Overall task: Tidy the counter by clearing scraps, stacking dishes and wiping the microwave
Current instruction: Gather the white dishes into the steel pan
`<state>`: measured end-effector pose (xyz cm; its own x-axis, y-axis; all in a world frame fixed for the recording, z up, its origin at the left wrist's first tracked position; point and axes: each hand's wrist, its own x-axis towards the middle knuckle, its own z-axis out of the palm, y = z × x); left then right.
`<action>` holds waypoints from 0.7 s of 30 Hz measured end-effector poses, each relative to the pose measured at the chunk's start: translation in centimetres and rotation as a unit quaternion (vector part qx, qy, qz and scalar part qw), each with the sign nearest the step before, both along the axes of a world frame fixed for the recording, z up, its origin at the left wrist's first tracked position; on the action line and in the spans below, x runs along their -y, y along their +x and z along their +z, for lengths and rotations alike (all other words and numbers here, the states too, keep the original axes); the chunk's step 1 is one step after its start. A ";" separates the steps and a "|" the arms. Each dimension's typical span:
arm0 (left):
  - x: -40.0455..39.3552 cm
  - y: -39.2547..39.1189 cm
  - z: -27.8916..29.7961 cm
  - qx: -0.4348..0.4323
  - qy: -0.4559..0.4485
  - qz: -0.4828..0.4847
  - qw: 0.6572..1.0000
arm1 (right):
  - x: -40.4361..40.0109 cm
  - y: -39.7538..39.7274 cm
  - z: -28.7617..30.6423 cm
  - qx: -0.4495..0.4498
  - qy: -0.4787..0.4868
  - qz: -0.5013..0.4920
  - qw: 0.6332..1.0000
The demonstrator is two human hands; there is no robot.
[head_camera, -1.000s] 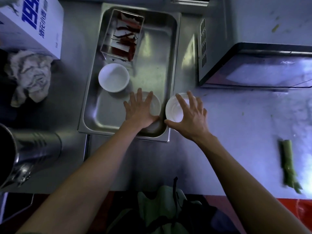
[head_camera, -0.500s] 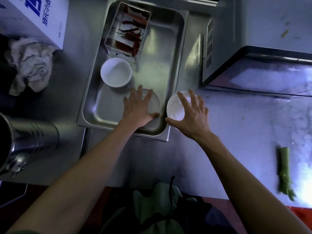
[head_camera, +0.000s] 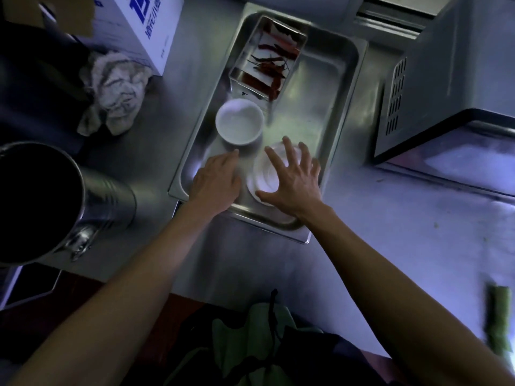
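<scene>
Two small white dishes (head_camera: 264, 176) stacked upright at the near end of the steel tray (head_camera: 338, 151); white bowl (head_camera: 239, 121) upright just beyond them, mid-tray, left side.

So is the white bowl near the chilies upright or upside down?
Upright: the white bowl shows its open, empty inside, standing in the steel tray.

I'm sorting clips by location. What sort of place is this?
Probably a commercial or canteen kitchen: a stainless steel counter with a steel tray holding a tin of dried chillies, a large metal pot, and a microwave.
</scene>
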<state>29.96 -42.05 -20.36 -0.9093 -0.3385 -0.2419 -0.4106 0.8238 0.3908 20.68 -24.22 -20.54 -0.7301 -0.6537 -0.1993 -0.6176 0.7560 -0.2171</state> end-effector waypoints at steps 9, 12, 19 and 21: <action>1.1 1.0 -0.1 -0.007 0.045 0.007 0.999 | 2.5 0.6 -3.1 0.050 0.062 0.003 0.997; 1.1 1.0 -0.2 0.000 0.052 0.005 0.999 | 3.1 0.7 -3.3 0.054 0.070 -0.007 0.996; 1.8 1.2 -0.5 -0.008 0.070 -0.012 0.997 | 2.5 0.5 -4.3 0.081 0.087 -0.035 0.992; 1.9 1.2 -0.7 -0.009 0.072 -0.019 0.997 | 2.6 0.6 -4.4 0.086 0.088 -0.037 0.992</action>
